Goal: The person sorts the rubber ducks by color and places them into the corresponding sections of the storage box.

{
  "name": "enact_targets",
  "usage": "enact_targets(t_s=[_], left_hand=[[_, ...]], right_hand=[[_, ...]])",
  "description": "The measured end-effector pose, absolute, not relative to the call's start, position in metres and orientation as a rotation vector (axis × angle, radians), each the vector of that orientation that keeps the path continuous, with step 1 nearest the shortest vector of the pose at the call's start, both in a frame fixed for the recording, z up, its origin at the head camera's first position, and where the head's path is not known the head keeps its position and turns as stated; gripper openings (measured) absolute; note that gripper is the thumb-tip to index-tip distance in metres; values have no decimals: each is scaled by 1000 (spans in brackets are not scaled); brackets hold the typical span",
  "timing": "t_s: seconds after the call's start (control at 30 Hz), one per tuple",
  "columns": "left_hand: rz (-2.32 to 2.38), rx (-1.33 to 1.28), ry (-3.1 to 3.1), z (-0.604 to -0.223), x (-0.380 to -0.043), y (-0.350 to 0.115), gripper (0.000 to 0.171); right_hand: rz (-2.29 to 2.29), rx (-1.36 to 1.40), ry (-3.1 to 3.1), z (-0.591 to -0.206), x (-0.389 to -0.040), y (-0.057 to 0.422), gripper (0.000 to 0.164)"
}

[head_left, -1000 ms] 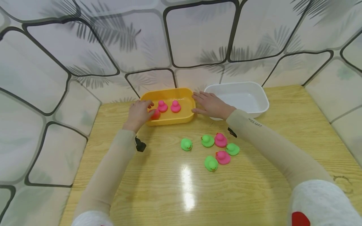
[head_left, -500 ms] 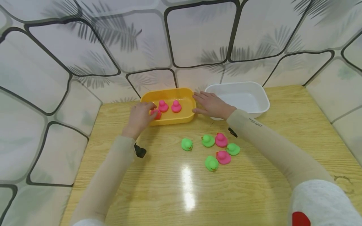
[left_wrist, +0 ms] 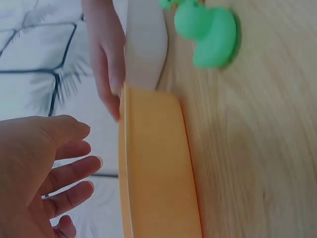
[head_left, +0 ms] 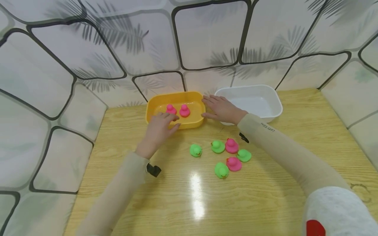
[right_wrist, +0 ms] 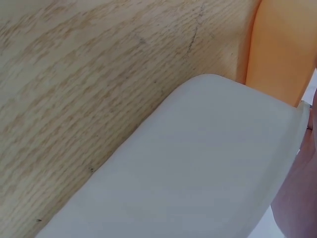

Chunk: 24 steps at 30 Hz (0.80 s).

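My left hand (head_left: 159, 131) is over the front left of a yellow tray (head_left: 193, 124). Its fingers are loosely bent with nothing between them, as the left wrist view shows. Inside the tray sit two pink rubber ducks, one partly behind the fingers (head_left: 170, 108) and one in the middle (head_left: 184, 111); the tray's front left is hidden by the hand. My right hand (head_left: 222, 109) lies with straight fingers across the left end of a white tray (head_left: 254, 101), fingertips at the yellow tray's right rim. From the right wrist, the white tray's side wall (right_wrist: 188, 163) fills the foreground.
In front of the trays lie several loose rubber ducks, among them a green duck (head_left: 196, 150) set apart on the left and a pink duck (head_left: 234, 164). The wooden table (head_left: 159, 203) ends at a patterned wall covering (head_left: 209, 36).
My left hand has let go of a pink duck in the tray's left end and moved right and toward me, over the front rim. The right hand has stayed in place.
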State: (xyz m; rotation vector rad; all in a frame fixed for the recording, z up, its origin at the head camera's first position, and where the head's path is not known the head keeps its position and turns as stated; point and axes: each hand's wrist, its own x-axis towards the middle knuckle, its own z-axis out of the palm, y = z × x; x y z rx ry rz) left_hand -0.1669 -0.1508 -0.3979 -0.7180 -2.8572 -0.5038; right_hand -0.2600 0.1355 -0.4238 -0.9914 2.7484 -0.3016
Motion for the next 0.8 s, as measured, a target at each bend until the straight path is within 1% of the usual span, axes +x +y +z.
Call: enact_targets(t_s=[0.2, 0.5, 0.8], left_hand=[[-518, -842, -2844, -397, -147, -127, 24], [-502, -1048, -2811, -404, -122, -94, 24], [-470, -1190, -2862, -416, -104, -62, 27]], right_hand=[[-331, -1038, 2772, -424, -264, 134, 76], [-421, -1097, 2825, -426, -264, 136, 63], [-434, -1115, 2821, -425, -261, 138, 64]])
